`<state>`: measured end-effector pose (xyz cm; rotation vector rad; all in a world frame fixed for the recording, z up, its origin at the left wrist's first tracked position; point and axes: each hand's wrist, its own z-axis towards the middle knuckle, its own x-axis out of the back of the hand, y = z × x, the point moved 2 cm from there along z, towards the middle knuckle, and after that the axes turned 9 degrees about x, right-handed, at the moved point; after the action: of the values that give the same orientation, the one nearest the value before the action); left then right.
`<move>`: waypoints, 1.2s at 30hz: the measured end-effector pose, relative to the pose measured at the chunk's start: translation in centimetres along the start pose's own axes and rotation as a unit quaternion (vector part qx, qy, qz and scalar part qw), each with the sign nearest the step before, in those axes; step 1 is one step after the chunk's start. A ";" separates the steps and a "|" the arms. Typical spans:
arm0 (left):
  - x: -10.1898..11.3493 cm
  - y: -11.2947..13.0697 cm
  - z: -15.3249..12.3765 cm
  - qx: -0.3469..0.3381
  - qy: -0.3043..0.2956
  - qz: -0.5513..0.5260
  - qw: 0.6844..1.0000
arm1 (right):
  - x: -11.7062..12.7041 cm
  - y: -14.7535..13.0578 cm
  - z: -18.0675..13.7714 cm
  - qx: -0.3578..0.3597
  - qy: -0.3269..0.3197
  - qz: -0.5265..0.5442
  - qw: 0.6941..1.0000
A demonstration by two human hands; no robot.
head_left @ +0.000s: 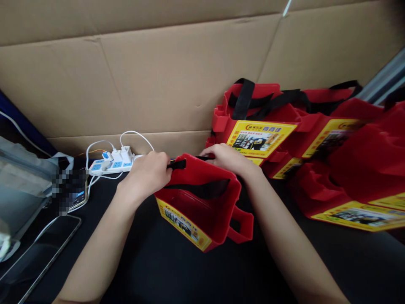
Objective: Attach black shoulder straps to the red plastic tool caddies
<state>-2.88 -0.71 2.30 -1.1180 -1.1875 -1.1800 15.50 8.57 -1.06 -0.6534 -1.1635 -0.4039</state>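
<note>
A red plastic box [199, 211] with an open top stands tilted on the black surface in front of me. A yellow printed label [183, 224] covers its near side, and a red loop sticks out at its right end. My left hand [150, 171] is closed on a black strap [179, 164] at the box's far left corner. At the far edge, my right hand [223, 156] has its fingers closed on the strap too; the fingertips are partly hidden behind the box. Another stretch of black strap lies across the inside of the box.
Several similar red boxes [319, 126] with yellow labels and black straps are stacked at the right. A white power strip [118, 166] with plugs and cables lies at the left, near two phones [41, 257]. Brown cardboard [177, 80] forms the back wall.
</note>
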 end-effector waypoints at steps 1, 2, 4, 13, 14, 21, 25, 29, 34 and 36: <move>0.0 0.0 0.1 0.003 0.002 0.000 1.000 | 0.0 -0.2 0.0 0.028 0.001 0.024 0.999; -0.1 0.0 0.2 0.006 0.004 -0.001 1.000 | -0.1 -0.5 0.1 0.051 -0.003 0.044 0.998; -0.2 0.1 0.4 0.008 0.004 -0.008 1.000 | -0.3 -0.8 0.3 0.059 -0.020 0.048 0.997; -0.2 0.8 0.9 0.009 0.041 -0.068 0.997 | -0.1 -0.9 0.2 0.050 -0.014 0.003 0.999; -0.2 1.0 1.0 0.015 0.041 -0.071 0.997 | -0.1 -1.0 0.3 0.063 -0.014 0.011 0.998; -1.3 1.6 1.7 0.016 0.050 -0.093 0.994 | 0.0 -0.8 0.2 0.000 0.003 -0.029 1.000; -1.5 1.8 1.8 0.009 0.086 -0.105 0.991 | -0.2 -1.2 0.3 0.064 0.004 0.045 0.997; -1.6 1.7 1.9 -0.025 0.088 -0.130 0.987 | -0.1 -1.0 0.3 0.018 -0.008 0.000 1.000; -1.4 0.7 2.0 -0.136 0.020 -0.216 0.967 | -0.4 -0.7 0.1 0.006 0.001 -0.034 0.999; -1.2 0.3 1.9 -0.224 0.012 -0.224 0.948 | -0.7 -0.5 0.3 -0.009 -0.004 -0.045 0.999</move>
<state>-2.69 1.24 1.24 -1.1894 -1.2238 -1.8795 14.75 8.38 -1.48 -0.6205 -1.2009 -0.4891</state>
